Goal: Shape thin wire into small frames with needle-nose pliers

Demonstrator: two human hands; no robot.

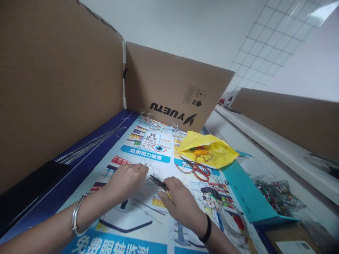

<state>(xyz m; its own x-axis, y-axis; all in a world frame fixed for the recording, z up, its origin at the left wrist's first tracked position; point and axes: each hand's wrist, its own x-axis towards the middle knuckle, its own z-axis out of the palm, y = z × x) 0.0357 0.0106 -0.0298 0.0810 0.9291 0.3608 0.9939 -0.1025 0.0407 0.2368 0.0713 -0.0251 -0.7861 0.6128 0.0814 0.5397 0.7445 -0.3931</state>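
My right hand [178, 201] is closed around a pair of pliers [158, 181] with dark jaws and yellowish handles. The jaws point left toward my left hand [128, 178], whose fingers are pinched together on a thin wire [152, 169]; its shape is faint. Only a small gap separates the plier tips from those fingertips. Beyond my right hand lie scissors [200, 171] with orange-red handles, their blades partly against a yellow bag [212, 151]. Orange and red thread [201, 152] shows in the bag's opening.
A printed poster [144, 155] covers the table. Long straight wires [90, 146] lie at left, and bent wire pieces [159, 123] at the back. Cardboard panels [169, 81] stand behind and left. At right are a clear round spool [234, 218] and tangled wire pieces [278, 194].
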